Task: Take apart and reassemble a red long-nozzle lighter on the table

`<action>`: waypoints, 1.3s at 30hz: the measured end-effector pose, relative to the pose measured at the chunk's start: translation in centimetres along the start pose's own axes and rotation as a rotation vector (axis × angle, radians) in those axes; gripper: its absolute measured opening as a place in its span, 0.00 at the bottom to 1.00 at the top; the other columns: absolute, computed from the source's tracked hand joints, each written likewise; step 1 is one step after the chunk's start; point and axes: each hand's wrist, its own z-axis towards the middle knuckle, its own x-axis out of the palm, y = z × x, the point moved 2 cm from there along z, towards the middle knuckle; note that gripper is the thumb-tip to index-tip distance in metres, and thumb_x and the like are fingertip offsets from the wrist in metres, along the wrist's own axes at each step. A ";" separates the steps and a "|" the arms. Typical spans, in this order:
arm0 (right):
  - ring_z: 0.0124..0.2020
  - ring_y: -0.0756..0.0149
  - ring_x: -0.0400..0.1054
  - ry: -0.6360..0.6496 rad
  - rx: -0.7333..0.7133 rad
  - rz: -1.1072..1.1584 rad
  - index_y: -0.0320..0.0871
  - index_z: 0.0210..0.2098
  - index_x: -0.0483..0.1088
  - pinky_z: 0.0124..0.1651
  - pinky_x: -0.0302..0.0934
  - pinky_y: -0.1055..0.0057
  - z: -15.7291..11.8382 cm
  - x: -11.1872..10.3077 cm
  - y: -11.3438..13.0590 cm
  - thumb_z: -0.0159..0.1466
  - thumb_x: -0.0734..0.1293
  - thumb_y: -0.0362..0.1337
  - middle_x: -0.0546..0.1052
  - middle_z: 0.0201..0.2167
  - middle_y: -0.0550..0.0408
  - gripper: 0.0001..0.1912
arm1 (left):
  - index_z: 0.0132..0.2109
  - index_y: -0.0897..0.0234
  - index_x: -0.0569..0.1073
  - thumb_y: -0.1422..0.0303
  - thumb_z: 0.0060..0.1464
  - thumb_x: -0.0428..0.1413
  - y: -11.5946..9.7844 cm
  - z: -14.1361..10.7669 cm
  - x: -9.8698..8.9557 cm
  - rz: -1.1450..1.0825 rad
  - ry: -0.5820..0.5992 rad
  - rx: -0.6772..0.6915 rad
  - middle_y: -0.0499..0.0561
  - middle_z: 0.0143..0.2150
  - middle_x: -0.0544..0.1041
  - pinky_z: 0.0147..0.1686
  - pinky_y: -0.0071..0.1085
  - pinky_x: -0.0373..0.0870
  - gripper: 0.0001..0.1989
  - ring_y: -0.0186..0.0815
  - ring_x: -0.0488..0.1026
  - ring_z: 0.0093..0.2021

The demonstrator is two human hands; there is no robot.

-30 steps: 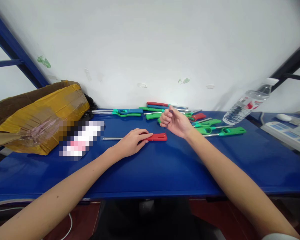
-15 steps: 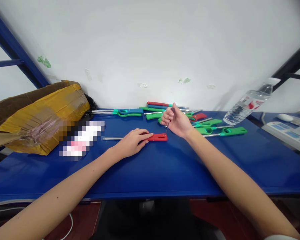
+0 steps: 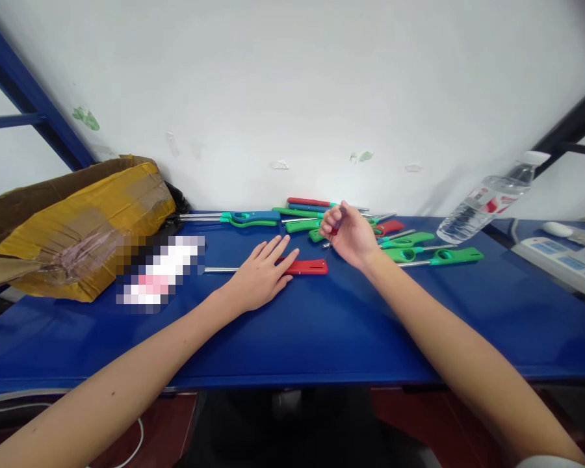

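Observation:
A red long-reach lighter [image 3: 309, 267] lies on the blue table, its metal tube pointing left. Across its middle rests my left hand [image 3: 260, 276], fingers spread and stretched out, covering the trigger part. My right hand [image 3: 351, 237] is curled round the dark handle of a screwdriver [image 3: 342, 210], most of which is hidden by the fingers. The thin shaft comes down to the right end of the red lighter, at a small screw hole. Behind my right hand lie several green lighters [image 3: 409, 239] and another red lighter [image 3: 389, 227].
Blue and green lighters [image 3: 251, 218] lie by the wall. At left stands a taped cardboard box [image 3: 88, 234], with a blurred-out patch [image 3: 163, 276] beside it. A water bottle [image 3: 490, 201] leans at right, near a white power strip [image 3: 563, 257].
My left hand's fingers have lifted and spread apart; before, they were bent round the red lighter. My right hand has barely moved, still at the lighter's right end.

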 end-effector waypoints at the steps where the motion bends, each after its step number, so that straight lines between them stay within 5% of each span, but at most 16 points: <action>1: 0.21 0.71 0.55 -0.032 -0.022 0.009 0.45 0.23 0.55 0.29 0.59 0.72 0.0 0.0 0.0 0.66 0.64 0.48 0.57 0.21 0.62 0.21 | 0.68 0.64 0.60 0.64 0.67 0.47 0.0 0.0 0.1 0.009 -0.002 -0.011 0.66 0.71 0.54 0.64 0.54 0.54 0.24 0.53 0.50 0.71; 7: 0.17 0.70 0.45 0.021 -0.038 0.076 0.47 0.24 0.60 0.26 0.57 0.71 -0.5 0.6 0.2 0.66 0.62 0.49 0.48 0.15 0.66 0.18 | 0.67 0.63 0.61 0.65 0.68 0.46 0.2 -0.3 0.5 0.011 0.018 -0.061 0.65 0.72 0.52 0.65 0.55 0.52 0.24 0.54 0.47 0.72; 14: 0.24 0.70 0.59 0.042 -0.010 0.034 0.45 0.24 0.58 0.29 0.59 0.72 -0.4 -0.1 0.7 0.65 0.65 0.43 0.63 0.22 0.60 0.17 | 0.66 0.67 0.63 0.65 0.67 0.47 0.0 -0.2 0.2 0.054 -0.007 -0.073 0.68 0.71 0.53 0.65 0.59 0.51 0.24 0.57 0.47 0.71; 22: 0.16 0.74 0.48 0.045 0.025 0.020 0.44 0.20 0.56 0.26 0.57 0.74 -0.4 0.4 0.5 0.68 0.63 0.51 0.50 0.14 0.65 0.26 | 0.54 0.68 0.74 0.72 0.63 0.49 -1.4 0.3 -1.5 0.087 -0.129 0.234 0.62 0.57 0.73 0.61 0.54 0.59 0.15 0.52 0.64 0.62; 27: 0.15 0.73 0.46 0.036 0.015 -0.016 0.44 0.17 0.50 0.24 0.55 0.72 -0.7 0.8 0.7 0.67 0.61 0.55 0.47 0.12 0.65 0.31 | 0.51 0.69 0.75 0.72 0.64 0.48 -1.6 0.5 -1.5 0.067 -0.140 0.168 0.64 0.53 0.75 0.54 0.50 0.67 0.14 0.51 0.67 0.57; 34: 0.16 0.72 0.44 0.120 0.018 -0.033 0.46 0.24 0.61 0.25 0.56 0.71 -1.2 1.3 0.7 0.68 0.59 0.48 0.47 0.14 0.65 0.18 | 0.54 0.69 0.74 0.71 0.64 0.50 -1.2 0.2 -0.9 0.052 -0.118 0.104 0.64 0.62 0.70 0.65 0.56 0.55 0.15 0.54 0.57 0.68; 39: 0.21 0.69 0.55 0.111 0.045 -0.079 0.46 0.24 0.59 0.27 0.58 0.71 -1.1 1.4 0.4 0.67 0.63 0.49 0.56 0.18 0.62 0.19 | 0.56 0.69 0.74 0.71 0.64 0.51 -1.1 0.2 -0.7 0.008 -0.108 0.098 0.64 0.58 0.73 0.65 0.58 0.54 0.16 0.53 0.58 0.68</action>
